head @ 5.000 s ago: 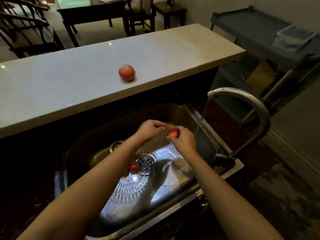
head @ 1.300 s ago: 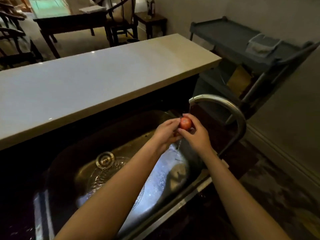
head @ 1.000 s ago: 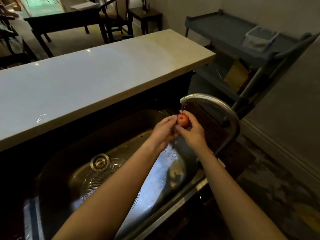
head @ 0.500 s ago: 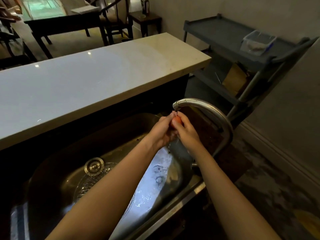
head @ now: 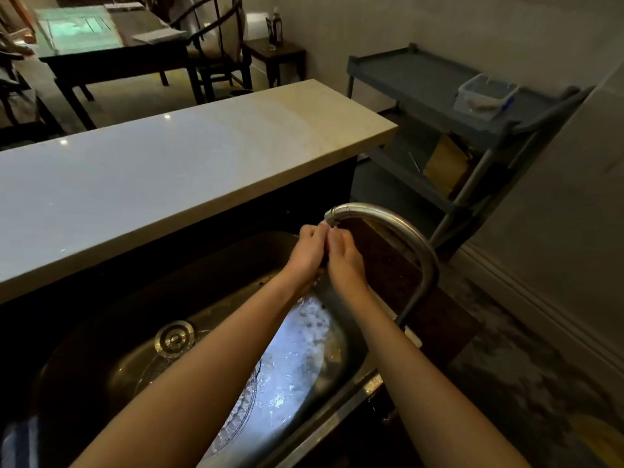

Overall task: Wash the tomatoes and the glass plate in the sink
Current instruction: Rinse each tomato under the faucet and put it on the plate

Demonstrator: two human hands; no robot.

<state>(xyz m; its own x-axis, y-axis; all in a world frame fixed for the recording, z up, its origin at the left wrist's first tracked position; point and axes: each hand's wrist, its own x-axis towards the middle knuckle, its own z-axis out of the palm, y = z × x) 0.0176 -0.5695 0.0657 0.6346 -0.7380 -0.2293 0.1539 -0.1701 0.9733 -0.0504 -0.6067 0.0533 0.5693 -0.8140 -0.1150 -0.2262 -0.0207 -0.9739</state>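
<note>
My left hand (head: pixel 309 251) and my right hand (head: pixel 344 256) are pressed together right under the spout of the curved steel faucet (head: pixel 398 231), over the right end of the sink (head: pixel 324 430). They close around the small red tomato, which is hidden between the palms and fingers. The cut-glass plate (head: pixel 241 413) lies flat on the sink floor, mostly covered by my left forearm; only its patterned edge shows. Water splashes on the bright wet sink floor below my hands.
The round drain strainer (head: pixel 174 337) sits at the sink's left. A long pale countertop (head: pixel 169 177) runs behind the sink. A grey utility cart (head: pixel 439 86) with a plastic tub (head: pixel 484 94) stands at the right; a dark table and chairs are farther back.
My hands have closed tighter around the tomato under the spout, so it no longer shows. Five seconds ago a tomato stood on the counter and another lay on the plate; neither is there now.
</note>
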